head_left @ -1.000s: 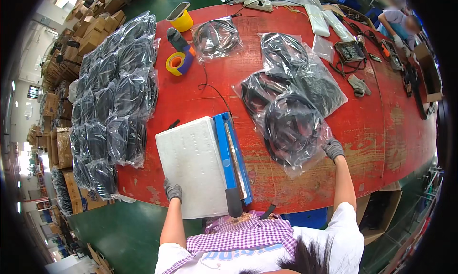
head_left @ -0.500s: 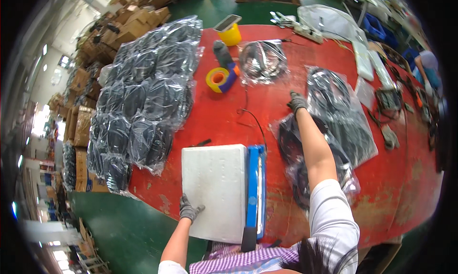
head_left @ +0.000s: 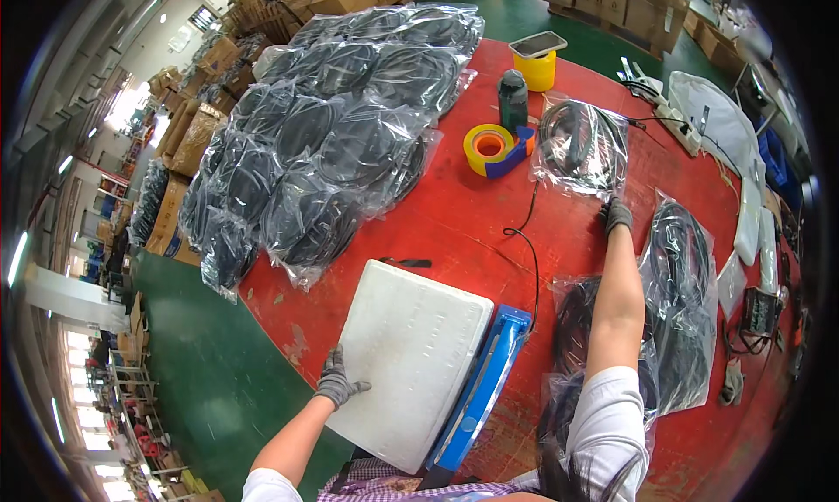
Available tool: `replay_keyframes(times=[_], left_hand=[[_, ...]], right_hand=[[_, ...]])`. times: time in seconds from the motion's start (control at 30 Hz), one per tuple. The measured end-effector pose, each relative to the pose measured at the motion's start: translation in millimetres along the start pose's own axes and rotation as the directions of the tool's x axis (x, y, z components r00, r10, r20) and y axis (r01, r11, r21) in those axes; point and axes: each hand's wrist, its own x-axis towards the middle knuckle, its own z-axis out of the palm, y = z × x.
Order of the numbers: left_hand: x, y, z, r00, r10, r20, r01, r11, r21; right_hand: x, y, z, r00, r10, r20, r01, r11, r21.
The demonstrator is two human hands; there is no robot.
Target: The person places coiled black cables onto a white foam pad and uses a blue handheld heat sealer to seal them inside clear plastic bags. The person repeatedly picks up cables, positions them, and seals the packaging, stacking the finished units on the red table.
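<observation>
My left hand [head_left: 339, 381], in a grey glove, lies with fingers spread on a white foam slab [head_left: 411, 353] at the near edge of the table. My right hand [head_left: 617, 215], gloved too, is stretched forward, its fingers closed at the near right corner of a clear bag with a coiled black cable [head_left: 578, 144]. The fingertips are partly hidden against the plastic. Beside the slab stands a blue bag sealer [head_left: 481, 397] with a black cord [head_left: 527, 240]. More bagged cable coils [head_left: 677, 301] lie under and right of my right forearm.
Bagged cable coils [head_left: 323, 144] are piled at the left of the red table [head_left: 437, 235]. Beyond the slab are a tape dispenser [head_left: 496, 152], a dark bottle [head_left: 513, 100] and a phone [head_left: 537, 44] on a yellow roll [head_left: 536, 72]. A power strip [head_left: 680, 128] lies far right.
My right hand has reached forward to the corner of the bagged cable. The view has turned to the left. My left hand stays on the foam slab.
</observation>
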Motion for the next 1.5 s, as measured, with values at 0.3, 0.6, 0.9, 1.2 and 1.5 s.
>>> replay_keyframes(times=[0.3, 0.6, 0.9, 1.2, 1.5], left_hand=[[-14.9, 18.1, -3.8, 0.998, 0.055, 0.004, -0.055, 0.997, -0.062], [-39.8, 55.7, -0.7, 0.723, 0.419, -0.549, -0.583, 0.797, -0.16], [-129.0, 53.7, -41.0, 0.169, 0.985, 0.02, 0.661, -0.098, -0.744], [-130.6, -45.0, -53.6, 0.227, 0.871, 0.436, 0.252, 0.38, -0.89], [-103.7, 16.5, -64.0, 0.072, 0.823, 0.563, 0.003, 0.564, -0.826]], right_hand=[[-139.7, -93.1, 47.3, 0.85, -0.524, 0.059, 0.521, 0.852, 0.057], [-432.7, -198.2, 55.3, 0.493, -0.627, 0.603, 0.767, 0.64, 0.038], [-713.8, -146.2, -6.1, 0.562, -0.268, 0.782, 0.291, 0.95, 0.117], [-761.8, 81.9, -122.8, 0.792, 0.34, 0.507, -0.365, 0.929, -0.053], [-646.2, 131.5, -153.0, 0.959, 0.187, 0.215, 0.059, 0.606, -0.793]])
